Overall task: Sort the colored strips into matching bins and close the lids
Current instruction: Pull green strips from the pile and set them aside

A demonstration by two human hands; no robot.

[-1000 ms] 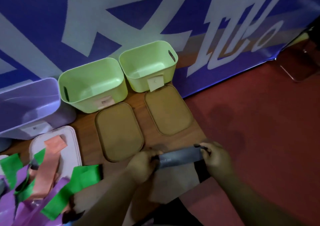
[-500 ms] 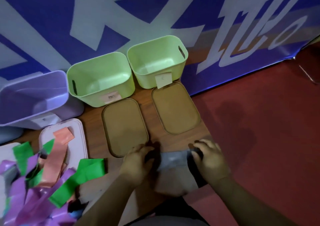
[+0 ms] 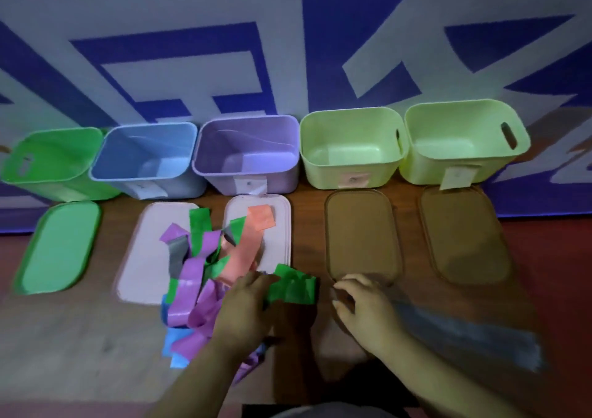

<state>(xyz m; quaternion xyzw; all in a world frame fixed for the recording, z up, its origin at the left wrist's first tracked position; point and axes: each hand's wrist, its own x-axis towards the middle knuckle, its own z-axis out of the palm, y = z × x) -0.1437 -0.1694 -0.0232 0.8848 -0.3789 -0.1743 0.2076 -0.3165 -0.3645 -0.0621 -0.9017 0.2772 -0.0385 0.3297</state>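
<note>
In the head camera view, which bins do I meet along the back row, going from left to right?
green bin → blue bin → purple bin → first pale green bin → second pale green bin. All five are open.

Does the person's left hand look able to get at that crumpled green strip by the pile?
Probably yes. The left hand already rests at the edge of the green strip, fingers touching it. Nothing lies on top of the strip, and the right hand sits clear of it.

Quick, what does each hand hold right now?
Left hand: fingers closed on a green strip.
Right hand: fingers curled, trailing a blurred grey strip; grip cannot be told.
</note>
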